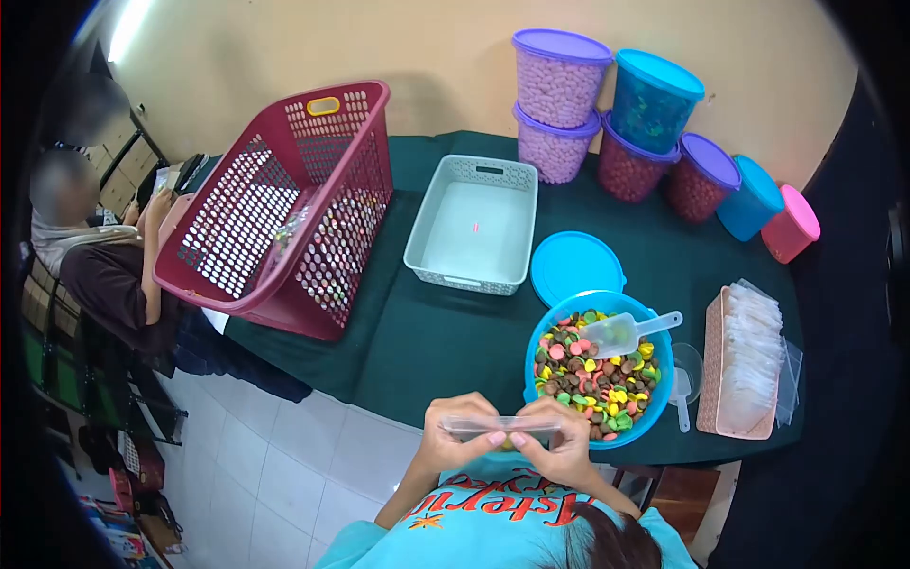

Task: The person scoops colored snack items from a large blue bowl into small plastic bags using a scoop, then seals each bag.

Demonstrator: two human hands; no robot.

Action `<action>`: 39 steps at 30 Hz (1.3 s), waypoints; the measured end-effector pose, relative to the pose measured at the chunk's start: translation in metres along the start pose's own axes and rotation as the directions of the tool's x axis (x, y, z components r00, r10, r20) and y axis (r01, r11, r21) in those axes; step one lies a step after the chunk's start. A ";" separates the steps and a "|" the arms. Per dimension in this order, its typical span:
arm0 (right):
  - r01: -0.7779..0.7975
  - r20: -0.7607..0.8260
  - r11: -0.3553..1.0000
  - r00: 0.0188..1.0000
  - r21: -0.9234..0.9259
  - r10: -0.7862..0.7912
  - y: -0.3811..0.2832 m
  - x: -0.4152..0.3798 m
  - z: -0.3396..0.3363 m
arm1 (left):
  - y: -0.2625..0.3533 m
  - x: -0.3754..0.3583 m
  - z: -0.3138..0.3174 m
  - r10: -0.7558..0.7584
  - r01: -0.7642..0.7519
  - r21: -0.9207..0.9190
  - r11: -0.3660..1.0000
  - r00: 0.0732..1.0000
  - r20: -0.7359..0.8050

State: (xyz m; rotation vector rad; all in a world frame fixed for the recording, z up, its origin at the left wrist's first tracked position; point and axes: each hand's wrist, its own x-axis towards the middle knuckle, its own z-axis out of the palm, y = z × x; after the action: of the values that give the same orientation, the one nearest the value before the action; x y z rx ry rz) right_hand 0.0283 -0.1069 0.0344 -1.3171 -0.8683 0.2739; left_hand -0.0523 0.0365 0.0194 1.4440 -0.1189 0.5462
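**Both hands pinch a small clear bag at the table edge**

Left hand (pixel 453 438) and right hand (pixel 561 446) hold a small clear plastic bag (pixel 500 426) between them, flat and level, just above the near edge of the table (pixel 445 332). Both grips are narrow: fingers closed on the bag's ends, thumbs below. Something yellowish shows under the bag's middle, too small to tell what.

Just right of the hands sits a blue tub (pixel 599 368) full of mixed sweets (pixel 592 375) in brown, pink, yellow and green. A clear scoop (pixel 626 332) lies on top of the sweets, handle pointing right over the rim. The tub's blue lid (pixel 574 266) lies flat on the table behind it. A second small scoop (pixel 682 381) lies on the cloth right of the tub. Beside that, a pink tray (pixel 713 379) holds a stack of clear bags (pixel 754 353).

A grey basket (pixel 474 224) stands mid-table, near empty, one tiny item on its floor. A red laundry basket (pixel 284 209) is tipped on its side at left, a few packed bags inside. Lidded jars (pixel 607 109) are stacked along the wall at the back, purple and blue lids, one pink.

Another person (pixel 90 237) sits at the left end of the table, well apart from the hands.
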 end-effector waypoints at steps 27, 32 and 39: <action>0.004 0.152 0.998 0.988 0.068 -0.015 0.029 0.016 0.103 | 0.045 -0.057 -0.073 -0.026 0.081 0.313 0.946 0.984 -0.175; 0.006 0.178 1.000 0.984 0.019 -0.009 0.023 0.011 0.102 | 0.045 -0.071 -0.062 -0.039 0.163 0.327 0.931 0.935 -0.354; 0.074 0.154 0.968 0.982 0.238 -0.113 0.010 0.010 0.100 | 0.064 -0.075 -0.049 0.191 0.031 0.503 0.864 0.903 -0.385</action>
State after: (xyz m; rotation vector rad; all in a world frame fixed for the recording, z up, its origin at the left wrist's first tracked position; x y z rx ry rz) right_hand -0.0312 -0.0254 0.0295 -1.0433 -1.0047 0.4027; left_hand -0.1565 0.0643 0.0406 1.7891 0.3376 1.0065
